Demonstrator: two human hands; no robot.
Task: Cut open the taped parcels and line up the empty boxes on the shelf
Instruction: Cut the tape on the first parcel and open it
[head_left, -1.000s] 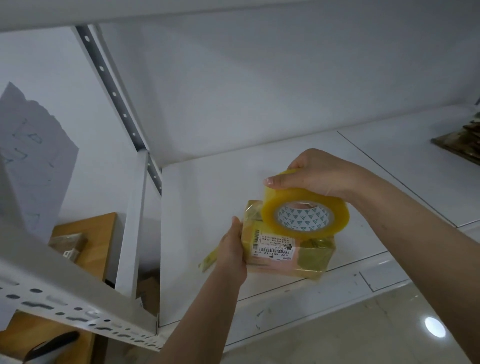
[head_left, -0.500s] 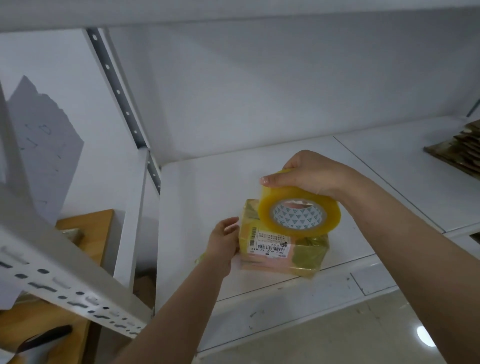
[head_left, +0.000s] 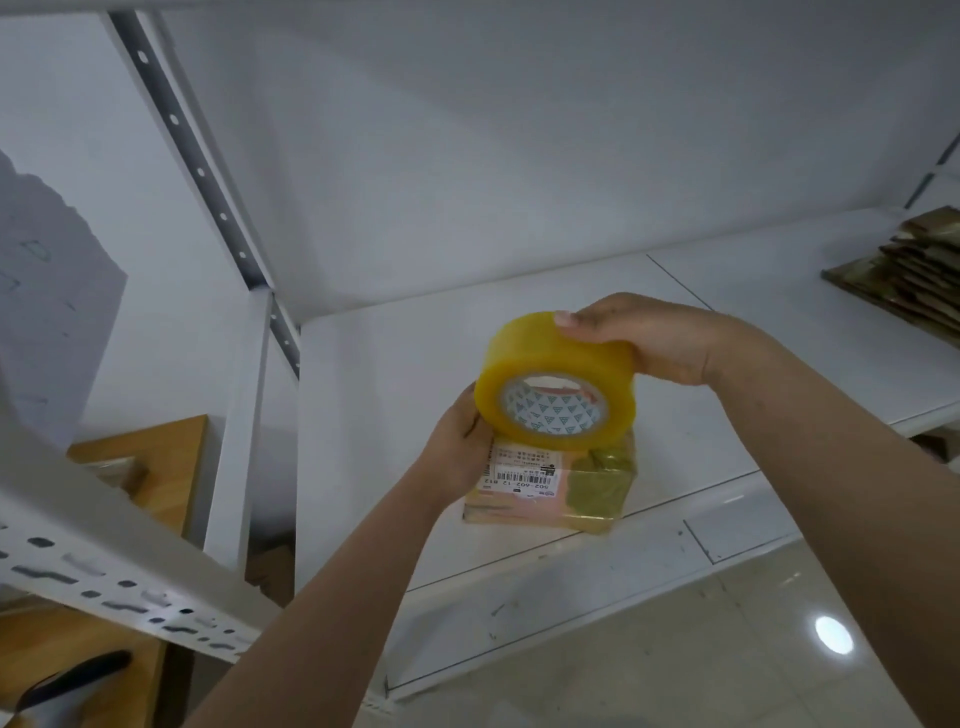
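One tape roll (head_left: 553, 384), one parcel (head_left: 566, 483) (taped), two hands.

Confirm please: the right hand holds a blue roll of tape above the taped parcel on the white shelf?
Not quite: the head view shows the roll of tape is yellow, not blue. The right hand does hold it above the taped parcel on the white shelf.

Dim, even light – a lamp's glare spot on the glossy floor (head_left: 834, 635), edges bowed, slightly soft
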